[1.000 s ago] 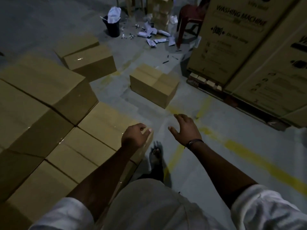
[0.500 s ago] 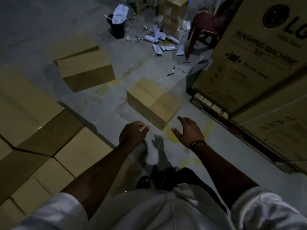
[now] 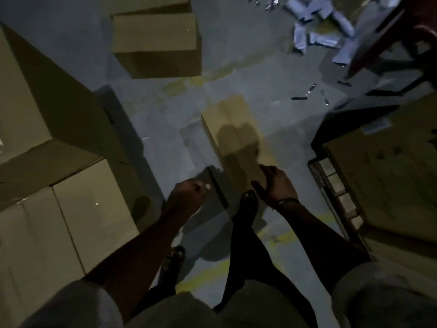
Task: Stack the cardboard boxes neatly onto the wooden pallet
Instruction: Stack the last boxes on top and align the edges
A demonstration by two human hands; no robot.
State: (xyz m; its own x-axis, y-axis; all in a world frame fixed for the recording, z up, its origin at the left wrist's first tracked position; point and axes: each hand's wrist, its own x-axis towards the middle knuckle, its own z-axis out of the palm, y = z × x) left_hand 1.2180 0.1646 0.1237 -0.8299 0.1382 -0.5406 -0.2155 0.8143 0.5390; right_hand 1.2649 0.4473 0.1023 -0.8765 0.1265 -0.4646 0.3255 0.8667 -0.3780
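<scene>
Left hand (image 3: pixel 186 195), right hand (image 3: pixel 277 184) dropped to box (image 3: pixel 233 119) on grey floor (image 3: pixel 153 110).

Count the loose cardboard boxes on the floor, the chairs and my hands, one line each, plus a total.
Loose cardboard boxes: 3 (near box, far box, cut-off box behind it)
Chairs: 1 (chair)
Hands: 2 (left hand, right hand)
Total: 6

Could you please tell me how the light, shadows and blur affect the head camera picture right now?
Head view: dim overall, with the person's shadow falling across the cardboard box on the floor. Head view: motion blur smears the left hand, the right hand and the scattered papers, so neither grasp can be read. Head view: wide-angle distortion bends the stacked boxes at the left edge.
</scene>
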